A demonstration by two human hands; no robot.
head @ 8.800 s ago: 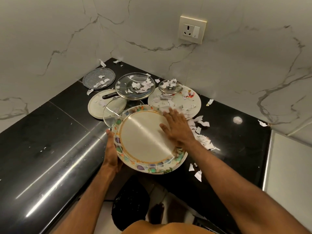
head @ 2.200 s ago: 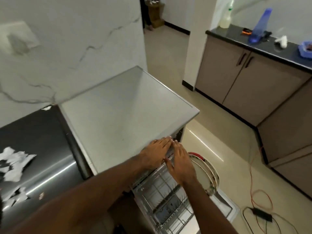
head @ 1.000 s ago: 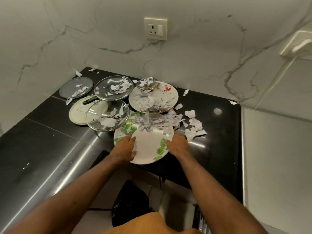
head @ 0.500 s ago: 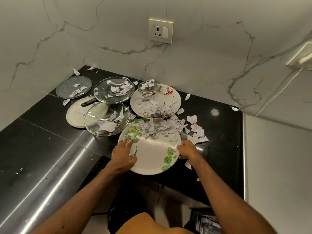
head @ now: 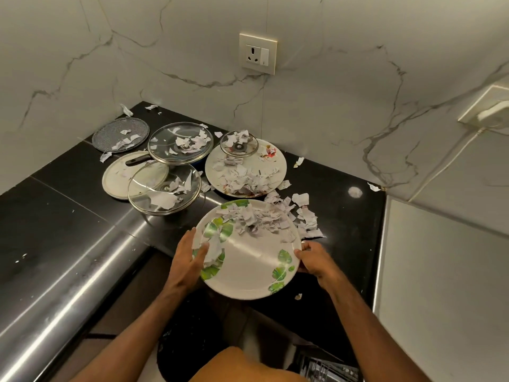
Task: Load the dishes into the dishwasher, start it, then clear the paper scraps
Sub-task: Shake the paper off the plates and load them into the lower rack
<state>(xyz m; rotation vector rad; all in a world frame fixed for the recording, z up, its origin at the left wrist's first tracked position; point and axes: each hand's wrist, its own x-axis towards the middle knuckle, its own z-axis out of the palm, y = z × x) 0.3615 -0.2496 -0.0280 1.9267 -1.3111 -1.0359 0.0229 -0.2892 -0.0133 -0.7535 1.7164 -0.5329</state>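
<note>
A: State of the leaf-print plate (head: 248,260)?
B: Held at both rims, pulled past the counter (head: 68,216) edge since half a second ago, near rim now over the floor. Left hand (head: 186,261) at 9 o'clock, fingers together, thumb on top pinching the rim. Right hand (head: 316,259) at 3 o'clock, fingers curled under, tips hidden.
A: Scraps?
B: Paper scraps (head: 256,219) heaped on the plate's far half, more spilled at 1 o'clock. One stray bit near the right wrist.
A: Beyond that?
B: Unchanged. At 12 o'clock a white plate (head: 264,166) with scraps and a small glass lid (head: 239,143). At 10–11 o'clock two big glass lids (head: 165,188), a cream plate (head: 118,180), a grey speckled disc (head: 120,130).
A: Dishwasher?
B: Only a rack corner (head: 327,368), cut off at the bottom edge.
</note>
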